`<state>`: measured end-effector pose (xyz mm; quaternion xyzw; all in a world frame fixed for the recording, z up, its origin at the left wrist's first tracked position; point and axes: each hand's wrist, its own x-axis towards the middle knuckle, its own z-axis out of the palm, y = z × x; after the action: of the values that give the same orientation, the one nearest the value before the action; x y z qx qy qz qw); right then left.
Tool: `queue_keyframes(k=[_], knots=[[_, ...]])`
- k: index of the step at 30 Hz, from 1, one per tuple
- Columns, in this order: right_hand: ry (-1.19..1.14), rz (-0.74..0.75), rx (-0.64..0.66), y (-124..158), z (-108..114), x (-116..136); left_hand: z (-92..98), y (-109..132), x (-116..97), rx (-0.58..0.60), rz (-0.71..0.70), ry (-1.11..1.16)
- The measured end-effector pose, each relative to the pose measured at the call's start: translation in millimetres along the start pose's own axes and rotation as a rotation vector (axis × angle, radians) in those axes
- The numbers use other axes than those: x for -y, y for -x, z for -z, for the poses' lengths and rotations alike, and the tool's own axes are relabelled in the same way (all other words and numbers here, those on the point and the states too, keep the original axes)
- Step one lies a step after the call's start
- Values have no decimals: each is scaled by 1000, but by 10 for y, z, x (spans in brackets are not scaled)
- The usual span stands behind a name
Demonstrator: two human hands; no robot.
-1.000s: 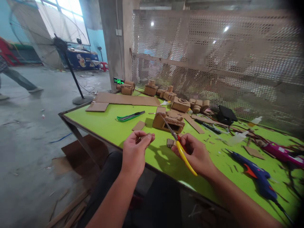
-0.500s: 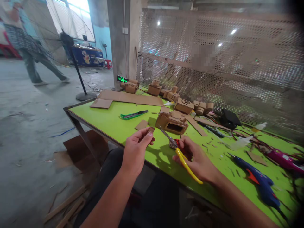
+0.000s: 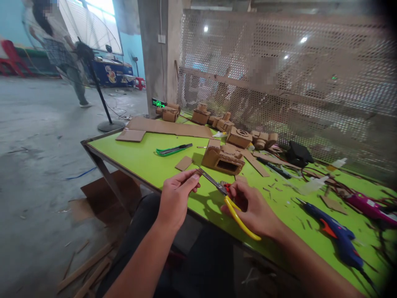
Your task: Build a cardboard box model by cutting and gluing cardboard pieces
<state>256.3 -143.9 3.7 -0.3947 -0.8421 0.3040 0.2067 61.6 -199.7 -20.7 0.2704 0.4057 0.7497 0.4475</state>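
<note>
A small piece of cardboard [image 3: 197, 171] is pinched between the thumb and fingers of my left hand [image 3: 176, 194]. My right hand [image 3: 256, 209] is closed around a yellow-handled tool with long slim metal jaws [image 3: 214, 181], scissors or pliers; which one I cannot tell. Its tip meets the cardboard piece at my left fingertips. Just beyond both hands sits a cardboard camera body [image 3: 223, 158] with a rectangular opening facing me. A flat cardboard square [image 3: 184, 163] lies left of it, and a green utility knife [image 3: 173, 150] rests farther off.
Several cardboard camera models [image 3: 240, 137] line the back of the green table [image 3: 133, 155]. A long cardboard strip [image 3: 173, 127] lies at the back left. To the right are a blue glue gun [image 3: 335, 234], a magenta one [image 3: 369, 205] and scraps. A person [image 3: 63, 49] walks near a fan [image 3: 99, 82].
My right hand has shifted slightly left, bringing the tool's tip up to the cardboard piece. My left hand has hardly moved. In the background, the person has walked to the right.
</note>
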Motion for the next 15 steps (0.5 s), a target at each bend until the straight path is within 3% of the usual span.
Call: queue_keyframes(k=[15], knots=[[-57, 6, 20, -2, 9, -43, 32, -22, 7, 20, -8, -30]])
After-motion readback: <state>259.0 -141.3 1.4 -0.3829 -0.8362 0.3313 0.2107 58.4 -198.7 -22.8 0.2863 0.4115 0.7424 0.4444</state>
